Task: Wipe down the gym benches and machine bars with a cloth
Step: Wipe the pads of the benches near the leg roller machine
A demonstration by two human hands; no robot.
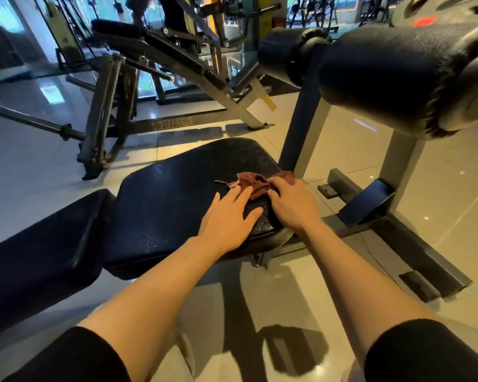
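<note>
A black padded bench seat (177,194) lies in front of me, with a longer black back pad (39,257) to its left. A crumpled brown-red cloth (255,181) sits at the seat's right edge. My right hand (290,202) grips the cloth, fingers curled into its folds. Flat on the seat beside it lies my left hand (228,216), its straight fingertips touching the cloth's near edge. Two black padded rollers (384,75) stand above the seat on a grey upright post (304,125).
A phone (366,201) leans on the bench's grey floor frame (414,244) to the right. Another grey machine (160,78) with a long steel bar (33,119) stands behind, on the glossy tiled floor. More gym equipment fills the far background.
</note>
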